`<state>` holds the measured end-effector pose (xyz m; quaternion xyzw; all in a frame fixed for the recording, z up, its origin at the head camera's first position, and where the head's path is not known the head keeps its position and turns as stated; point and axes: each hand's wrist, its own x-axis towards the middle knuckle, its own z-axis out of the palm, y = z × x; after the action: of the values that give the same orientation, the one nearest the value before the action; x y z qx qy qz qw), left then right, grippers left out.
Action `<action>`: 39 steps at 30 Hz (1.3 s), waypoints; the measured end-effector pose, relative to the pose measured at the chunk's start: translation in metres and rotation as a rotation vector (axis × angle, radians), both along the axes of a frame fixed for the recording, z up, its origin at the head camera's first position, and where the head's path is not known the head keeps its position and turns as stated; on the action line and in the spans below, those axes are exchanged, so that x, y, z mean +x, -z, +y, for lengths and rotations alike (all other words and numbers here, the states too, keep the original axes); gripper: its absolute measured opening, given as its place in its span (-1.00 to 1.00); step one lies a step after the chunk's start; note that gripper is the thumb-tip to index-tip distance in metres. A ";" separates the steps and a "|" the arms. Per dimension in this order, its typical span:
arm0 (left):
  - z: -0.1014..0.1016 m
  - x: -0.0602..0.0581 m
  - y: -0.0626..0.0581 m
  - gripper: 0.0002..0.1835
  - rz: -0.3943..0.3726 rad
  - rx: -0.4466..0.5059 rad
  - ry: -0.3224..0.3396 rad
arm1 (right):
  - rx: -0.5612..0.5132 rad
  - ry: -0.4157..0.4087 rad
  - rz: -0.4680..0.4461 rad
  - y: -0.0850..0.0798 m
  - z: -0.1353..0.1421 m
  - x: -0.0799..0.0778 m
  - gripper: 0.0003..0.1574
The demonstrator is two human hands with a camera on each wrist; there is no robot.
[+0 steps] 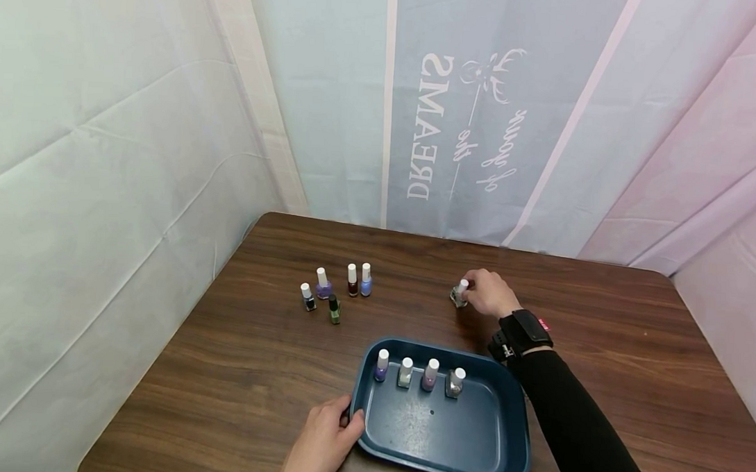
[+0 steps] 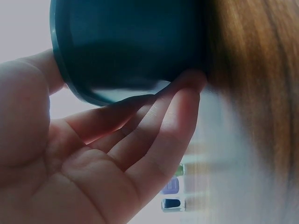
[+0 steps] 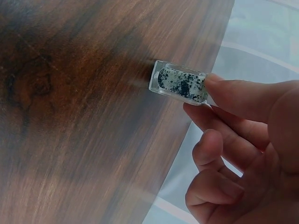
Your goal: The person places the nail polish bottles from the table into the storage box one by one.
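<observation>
The right grip pinches the speckled bottle by its cap beyond the tray, on or just above the bench, I can't tell which, so I'd raise it straight and gently while the left grip, pinching the tray's left side, steadies that.

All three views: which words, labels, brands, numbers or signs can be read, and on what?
"DREAMS", mirrored, on the backdrop.
"the", mirrored, on the backdrop.
"of your", mirrored, on the backdrop.
Red tag on the black wristband: too small to read.
Purple bottle, left wrist view: too blurred to read.
Speckled bottle in right hand: no text visible.
</observation>
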<state>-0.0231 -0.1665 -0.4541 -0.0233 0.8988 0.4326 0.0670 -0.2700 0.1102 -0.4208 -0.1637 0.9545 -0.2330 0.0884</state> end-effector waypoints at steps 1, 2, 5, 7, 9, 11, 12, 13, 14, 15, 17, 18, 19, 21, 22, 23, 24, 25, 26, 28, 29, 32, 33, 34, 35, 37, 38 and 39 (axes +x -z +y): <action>0.000 0.000 0.000 -0.83 0.002 -0.001 -0.001 | 0.000 0.000 0.001 0.000 0.000 0.000 -0.66; 0.000 0.000 0.000 -0.82 0.005 -0.003 -0.002 | 0.000 -0.001 0.003 0.000 0.000 0.000 -0.66; 0.001 0.000 -0.001 -0.82 0.008 -0.009 -0.007 | 0.001 0.000 0.006 -0.001 0.001 0.000 -0.66; 0.001 0.000 -0.001 -0.82 0.009 -0.009 -0.009 | 0.001 -0.002 0.006 -0.002 0.001 0.000 -0.66; 0.001 0.000 -0.001 -0.82 0.010 -0.009 -0.009 | 0.003 -0.003 0.006 -0.002 0.001 0.000 -0.66; 0.001 0.000 -0.001 -0.81 0.013 -0.009 -0.009 | 0.003 -0.002 0.006 -0.003 0.002 0.001 -0.67; 0.001 0.000 -0.001 -0.81 0.014 -0.009 -0.010 | 0.004 -0.001 0.007 -0.003 0.002 0.001 -0.67; 0.002 0.000 -0.001 -0.81 0.016 -0.010 -0.011 | 0.006 0.002 0.008 -0.003 0.002 0.001 -0.67; 0.002 0.000 -0.001 -0.81 0.018 -0.011 -0.011 | 0.007 0.004 0.009 -0.003 0.003 0.002 -0.68; 0.002 0.001 -0.001 -0.80 0.021 -0.011 -0.012 | 0.008 0.005 0.010 -0.004 0.003 0.002 -0.68; 0.002 0.001 -0.001 -0.80 0.024 -0.012 -0.013 | 0.009 0.007 0.012 -0.005 0.003 0.002 -0.68; 0.002 0.001 -0.001 -0.80 0.025 -0.012 -0.014 | 0.011 0.007 0.013 -0.006 0.003 0.003 -0.68; 0.002 0.001 -0.001 -0.80 0.025 -0.014 -0.014 | 0.012 0.008 0.013 -0.006 0.003 0.003 -0.68; 0.002 0.001 -0.002 -0.80 0.022 -0.016 -0.015 | 0.014 0.010 0.011 -0.008 0.004 0.004 -0.69; 0.002 0.001 -0.002 -0.80 0.019 -0.016 -0.015 | 0.013 0.010 0.010 -0.008 0.004 0.004 -0.69; 0.002 0.001 -0.002 -0.80 0.018 -0.018 -0.015 | 0.013 0.011 0.009 -0.009 0.004 0.004 -0.69; 0.002 0.001 -0.002 -0.81 0.015 -0.016 -0.014 | 0.012 0.008 0.010 -0.010 0.005 0.005 -0.69; 0.002 0.001 -0.003 -0.80 0.012 -0.015 -0.014 | 0.012 0.010 0.011 -0.010 0.005 0.005 -0.69; 0.002 0.001 -0.003 -0.81 0.011 -0.012 -0.013 | 0.009 0.009 0.012 -0.011 0.006 0.005 -0.69; 0.002 0.001 -0.003 -0.80 0.010 -0.008 -0.013 | 0.004 0.007 0.016 -0.012 0.007 0.006 -0.69; 0.002 0.001 -0.003 -0.80 0.011 -0.007 -0.013 | 0.004 0.007 0.019 -0.012 0.007 0.006 -0.69; 0.002 0.002 -0.003 -0.79 0.016 -0.007 -0.013 | 0.007 0.007 0.027 -0.013 0.009 0.007 -0.70; 0.002 0.002 -0.003 -0.79 0.017 -0.006 -0.014 | 0.010 0.007 0.030 -0.014 0.009 0.007 -0.70; 0.002 0.002 -0.003 -0.79 0.017 -0.004 -0.014 | 0.014 0.007 0.032 -0.014 0.010 0.008 -0.70; 0.002 0.002 -0.003 -0.79 0.016 0.000 -0.013 | 0.017 0.009 0.035 -0.013 0.010 0.008 -0.70; 0.001 0.002 -0.003 -0.79 0.009 0.008 -0.013 | 0.019 0.011 0.035 -0.013 0.011 0.007 -0.70; 0.001 0.002 -0.003 -0.79 0.006 0.010 -0.013 | 0.019 0.013 0.032 -0.013 0.012 0.007 -0.70; 0.001 0.001 -0.003 -0.80 0.001 0.012 -0.012 | 0.019 0.018 0.029 -0.013 0.012 0.007 -0.69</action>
<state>-0.0217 -0.1652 -0.4512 -0.0282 0.8960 0.4385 0.0640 -0.2625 0.1221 -0.4081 -0.1574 0.9594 -0.2223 0.0739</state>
